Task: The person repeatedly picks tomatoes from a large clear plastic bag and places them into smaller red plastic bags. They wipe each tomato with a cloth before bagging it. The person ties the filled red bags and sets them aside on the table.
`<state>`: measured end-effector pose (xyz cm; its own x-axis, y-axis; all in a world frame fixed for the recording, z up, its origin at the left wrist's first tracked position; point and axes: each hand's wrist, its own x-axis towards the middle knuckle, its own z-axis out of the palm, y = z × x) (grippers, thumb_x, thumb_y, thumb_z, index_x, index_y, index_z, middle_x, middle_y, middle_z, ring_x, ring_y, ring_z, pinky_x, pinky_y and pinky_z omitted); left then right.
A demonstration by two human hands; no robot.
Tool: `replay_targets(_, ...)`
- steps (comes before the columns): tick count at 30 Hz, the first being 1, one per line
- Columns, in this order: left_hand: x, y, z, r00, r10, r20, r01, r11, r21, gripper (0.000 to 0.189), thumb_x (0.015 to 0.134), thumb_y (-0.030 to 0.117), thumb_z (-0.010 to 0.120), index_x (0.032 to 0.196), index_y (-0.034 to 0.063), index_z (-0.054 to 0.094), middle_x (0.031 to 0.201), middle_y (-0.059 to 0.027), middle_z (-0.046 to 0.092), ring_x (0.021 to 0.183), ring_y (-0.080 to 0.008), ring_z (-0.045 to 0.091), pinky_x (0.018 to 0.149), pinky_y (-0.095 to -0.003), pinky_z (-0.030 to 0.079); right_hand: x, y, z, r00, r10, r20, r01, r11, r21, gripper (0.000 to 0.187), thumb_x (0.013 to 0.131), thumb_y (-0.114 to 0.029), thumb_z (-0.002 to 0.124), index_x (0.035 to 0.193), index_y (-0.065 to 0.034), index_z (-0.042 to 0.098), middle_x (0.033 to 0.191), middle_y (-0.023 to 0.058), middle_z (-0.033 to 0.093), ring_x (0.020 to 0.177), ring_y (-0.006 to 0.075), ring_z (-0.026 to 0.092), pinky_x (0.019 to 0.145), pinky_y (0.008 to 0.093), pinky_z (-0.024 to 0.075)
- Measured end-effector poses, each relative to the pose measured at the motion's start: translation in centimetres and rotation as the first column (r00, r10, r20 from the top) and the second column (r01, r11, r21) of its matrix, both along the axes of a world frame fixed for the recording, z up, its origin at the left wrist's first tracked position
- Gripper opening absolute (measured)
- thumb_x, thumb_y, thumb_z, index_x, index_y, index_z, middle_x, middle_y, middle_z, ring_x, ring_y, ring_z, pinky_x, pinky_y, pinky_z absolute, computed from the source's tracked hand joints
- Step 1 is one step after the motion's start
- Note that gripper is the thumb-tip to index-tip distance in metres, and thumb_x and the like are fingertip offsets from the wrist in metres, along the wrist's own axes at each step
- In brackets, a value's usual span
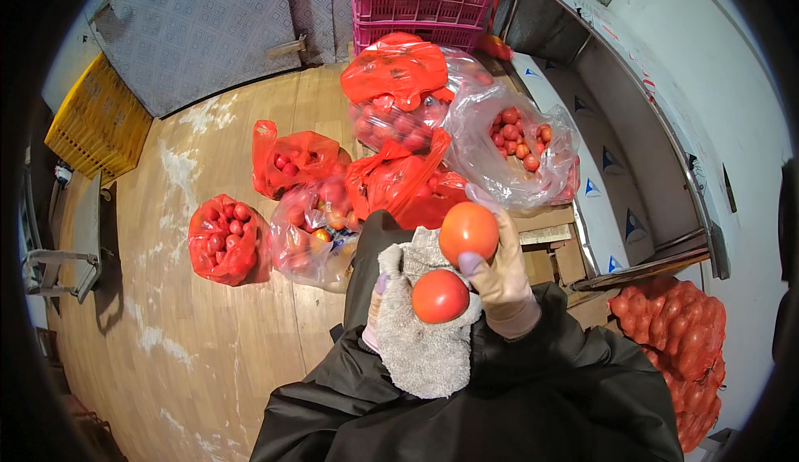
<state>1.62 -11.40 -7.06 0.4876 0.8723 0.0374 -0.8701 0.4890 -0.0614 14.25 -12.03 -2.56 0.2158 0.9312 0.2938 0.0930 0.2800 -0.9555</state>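
My right hand (504,275), gloved in beige with lavender fingertips, grips an orange-red tomato (469,232) between thumb and fingers. Just below it a redder tomato (440,296) rests on a grey terry cloth (424,356). My left hand (375,318) is mostly hidden under that cloth; its gloved thumb and side show at the cloth's left edge, holding it from beneath. In front of my knees, an open clear plastic bag (480,125) holds several small tomatoes, and a knotted red plastic bag (399,181) sits nearer.
More bagged tomatoes sit left, including a small red bag (225,240) and a clear bag (312,237). Pink crates (427,0) stack behind, yellow crates (100,122) at far left. A folding chair (81,243) stands left. Right are a metal-framed shelf (624,150) and a red mesh onion sack (680,349).
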Motion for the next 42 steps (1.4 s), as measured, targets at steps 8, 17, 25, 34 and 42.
replay_targets(8, -1.1, 1.2, 1.4, 0.367, 0.505, -0.781, 0.135, 0.802, 0.582, 0.068, 0.082, 0.041, 0.067, 0.136, 0.0089, 0.04, 0.13, -0.0129, 0.052, 0.123, -0.0291, 0.048, 0.105, -0.0474, 0.036, 1.2, -2.1, 1.1, 0.718, 0.099, 0.689, -0.07, 0.995, -0.071, 0.071, 0.074, -0.021, 0.079, 0.132, 0.0013, 0.044, 0.129, 0.0205, 0.049, 0.111, 0.0305, 0.055, 0.092, 0.0349, 0.0468)
replay_targets(17, -5.4, 3.7, -4.2, 0.768, -0.372, -0.52, 0.563, 0.781, 0.272, 0.063, 0.075, 0.019, 0.073, 0.13, 0.0039, 0.044, 0.124, -0.012, 0.052, 0.118, -0.0244, 0.05, 0.102, -0.0397, 0.039, 1.4, -2.1, 1.2, 0.341, 0.783, 0.52, -0.351, 0.62, -0.702, 0.041, 0.076, -0.025, 0.069, 0.11, -0.0055, 0.055, 0.104, 0.0214, 0.057, 0.089, 0.0415, 0.061, 0.077, 0.0481, 0.0506)
replay_targets(25, -2.0, 2.8, -7.6, 0.6, 0.047, -0.799, 0.459, 0.798, 0.392, 0.064, 0.094, 0.024, 0.06, 0.145, 0.0027, 0.027, 0.147, -0.0078, 0.037, 0.134, -0.0181, 0.034, 0.112, -0.0306, 0.025, 0.7, -3.3, -4.3, 0.7, 0.321, 0.638, 0.087, 0.849, -0.522, 0.082, 0.069, -0.027, 0.076, 0.137, -0.0064, 0.037, 0.123, 0.0218, 0.046, 0.11, 0.0395, 0.053, 0.093, 0.0426, 0.0465)
replay_targets(34, -1.2, 2.3, -8.8, 0.587, -0.086, -0.805, 0.233, 0.97, 0.065, 0.032, 0.091, 0.014, 0.062, 0.122, 0.0041, 0.056, 0.115, -0.0045, 0.059, 0.106, -0.0151, 0.055, 0.092, -0.0312, 0.045, 0.9, 0.5, -4.1, 0.61, 0.581, 0.539, -0.187, 0.767, -0.614, 0.073, 0.069, -0.027, 0.075, 0.13, -0.0051, 0.042, 0.125, 0.0226, 0.045, 0.115, 0.0421, 0.047, 0.095, 0.0438, 0.0454)
replay_targets(42, -2.6, 5.4, -8.2, 0.871, -0.445, 0.207, 0.49, 0.809, -0.325, 0.033, 0.097, 0.027, 0.054, 0.122, 0.0064, 0.051, 0.115, -0.0119, 0.058, 0.104, -0.0245, 0.058, 0.09, -0.0389, 0.049, -0.9, 2.8, -4.7, 0.935, 0.326, 0.141, -0.278, 0.918, -0.283, 0.065, 0.076, -0.038, 0.075, 0.119, -0.0018, 0.043, 0.112, 0.0152, 0.056, 0.098, 0.0237, 0.057, 0.084, 0.0393, 0.0471)
